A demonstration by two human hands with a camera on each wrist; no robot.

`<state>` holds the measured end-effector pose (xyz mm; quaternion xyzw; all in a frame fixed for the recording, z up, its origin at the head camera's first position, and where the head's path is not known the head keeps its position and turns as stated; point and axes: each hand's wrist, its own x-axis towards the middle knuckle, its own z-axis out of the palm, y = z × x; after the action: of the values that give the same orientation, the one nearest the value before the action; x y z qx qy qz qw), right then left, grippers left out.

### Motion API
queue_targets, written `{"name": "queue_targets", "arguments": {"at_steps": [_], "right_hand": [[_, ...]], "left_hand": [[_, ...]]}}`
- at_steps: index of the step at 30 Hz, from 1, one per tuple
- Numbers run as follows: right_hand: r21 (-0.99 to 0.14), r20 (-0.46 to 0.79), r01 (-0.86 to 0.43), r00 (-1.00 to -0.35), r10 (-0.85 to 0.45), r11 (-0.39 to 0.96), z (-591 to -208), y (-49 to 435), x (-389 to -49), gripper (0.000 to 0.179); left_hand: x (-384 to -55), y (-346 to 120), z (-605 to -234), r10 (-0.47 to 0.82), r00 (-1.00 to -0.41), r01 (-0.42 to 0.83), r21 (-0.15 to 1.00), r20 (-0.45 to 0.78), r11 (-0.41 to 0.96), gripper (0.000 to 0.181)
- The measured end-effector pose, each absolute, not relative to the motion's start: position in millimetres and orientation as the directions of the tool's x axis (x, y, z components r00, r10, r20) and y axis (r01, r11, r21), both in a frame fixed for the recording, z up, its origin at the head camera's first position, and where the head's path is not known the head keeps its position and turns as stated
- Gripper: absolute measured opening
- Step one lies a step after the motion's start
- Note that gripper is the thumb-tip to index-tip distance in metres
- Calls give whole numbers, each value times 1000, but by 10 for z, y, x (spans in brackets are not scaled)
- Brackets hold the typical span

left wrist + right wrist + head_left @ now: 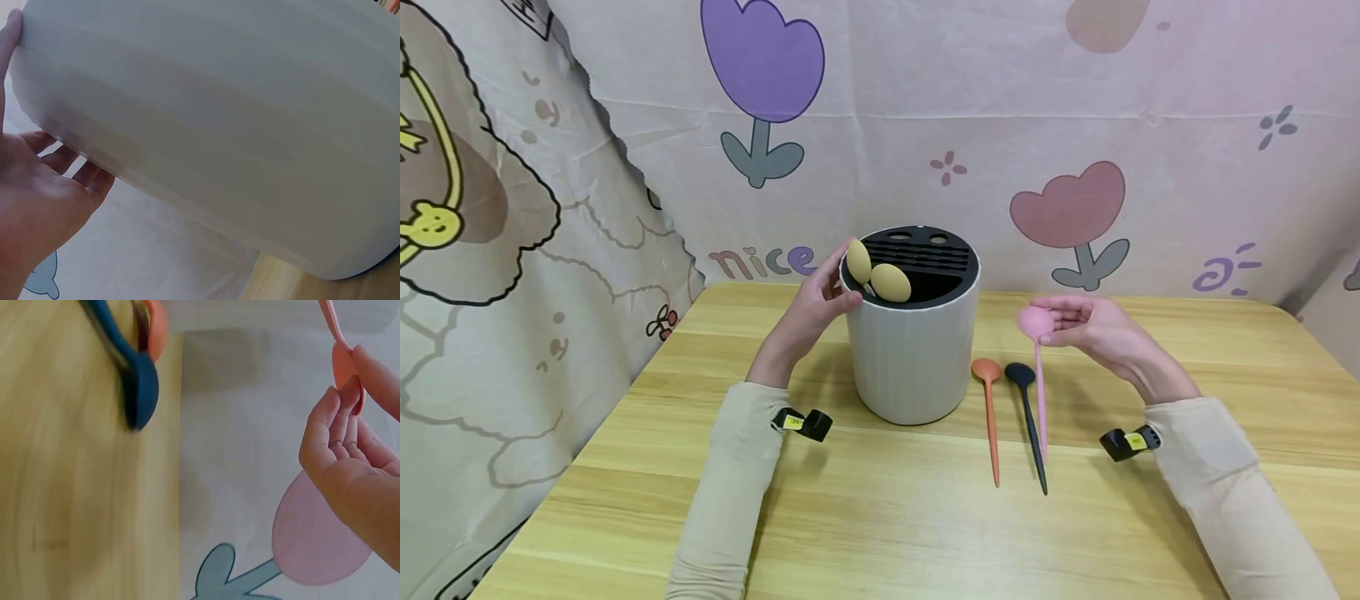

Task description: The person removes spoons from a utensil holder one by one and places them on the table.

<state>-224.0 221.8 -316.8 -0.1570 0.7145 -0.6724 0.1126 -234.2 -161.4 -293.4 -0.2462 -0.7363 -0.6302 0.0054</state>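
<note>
Holding, one item per hand: left hand (820, 292) clamped on the upper left side of the white canister (913, 367), thumb at the front rim; right hand (1093, 329) pinching the pink spoon (1035, 322) by its head, handle hanging downward, right of centre. Hands well apart. Whether the handle's tip touches the wooden table (880, 525) cannot be told.

Hazards, as judged. Pink spoon: hold is at one end only, on a smooth rounded head; a loosened pinch could let it turn or drop. Its handle lies close beside the black spoon (1021, 374) in the head view; a sideways swing could knock that one askew. Canister: a hard pull at the rim could tip it. Beige heads (891, 283): near the left thumb; a shifted grip could jostle them.

Count:
- Canister, white, upright at centre: one.
- Lid, black (916, 253), atop it: one; round holes, two; slots, several, number uncertain.
- Beige heads, at the canister's left opening: two; handles mostly hidden.
- Pink spoon: one, in hand.
- Orange spoon (987, 370), lying right of the canister: one.
- Black spoon, lying between orange and pink: one.
- Wrist cameras (815, 425): two, one per sleeve.
</note>
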Motion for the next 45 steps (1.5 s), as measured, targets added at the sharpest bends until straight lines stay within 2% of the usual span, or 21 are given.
{"name": "queue_targets", "arguments": {"at_steps": [5,13,28,40,45], "right_hand": [[-995,12,-47,-926,-377,83,-3196,2321,-2232,44],[-970,-45,-49,-926,-375,237,-3238,2452,-2211,65],[-914,-137,-37,-909,-393,404,-3404,2583,-2266,62],[-779,-142,-143,-908,-395,610,-3500,2595,-2275,58],[-751,-149,-152,-909,-389,642,-3525,2568,-2264,59]], "left_hand": [[-2342,-1619,-2928,356,-877,372,924,322,83,128],[-2329,-1617,-2923,356,-876,379,921,326,88,128],[-2343,-1581,-2905,356,-875,380,921,328,86,127],[-2347,-1578,-2906,359,-873,381,921,330,82,128],[-2337,-1597,-2933,349,-882,367,926,315,92,128]]}}
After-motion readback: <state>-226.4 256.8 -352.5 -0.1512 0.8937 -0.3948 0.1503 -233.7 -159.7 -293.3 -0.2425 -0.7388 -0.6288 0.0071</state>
